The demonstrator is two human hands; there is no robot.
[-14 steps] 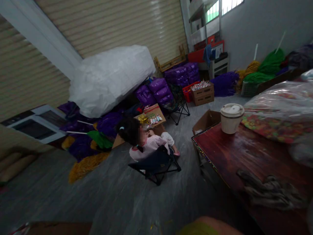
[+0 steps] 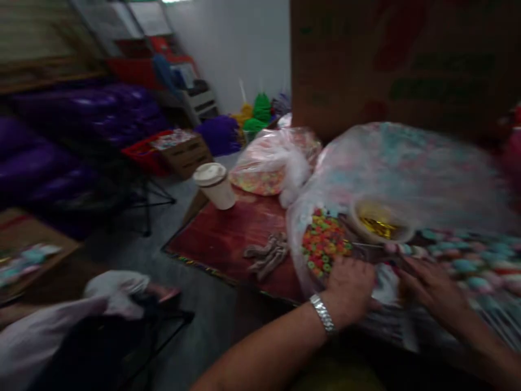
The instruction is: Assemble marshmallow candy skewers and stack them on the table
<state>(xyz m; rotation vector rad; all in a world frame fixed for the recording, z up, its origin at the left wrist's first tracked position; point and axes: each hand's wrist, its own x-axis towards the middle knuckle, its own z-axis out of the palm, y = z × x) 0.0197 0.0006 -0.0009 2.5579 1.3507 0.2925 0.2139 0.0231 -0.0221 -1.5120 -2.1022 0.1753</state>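
Observation:
My left hand, with a silver metal band at the wrist, is closed at the edge of a heap of colourful ring-shaped pieces; what its curled fingers hold is hidden. To its right, my right hand has its fingers stretched and parted, blurred by motion. Just above those fingertips lies a thin stick with pastel pieces on it. Behind both hands stands a round clear tub with gold strips inside. Several pastel-topped sticks lie on the right. Between the hands is something white.
A large clear bag of pastel pieces fills the back of the red table. A white lidded tub, a crumpled cloth and another bag stand left. A seated person's sleeve shows at lower left.
The view has swung right and closer to the table. Both my hands are now in view over the piled pieces; neither was clearly visible before. The seated person has shifted to the left edge.

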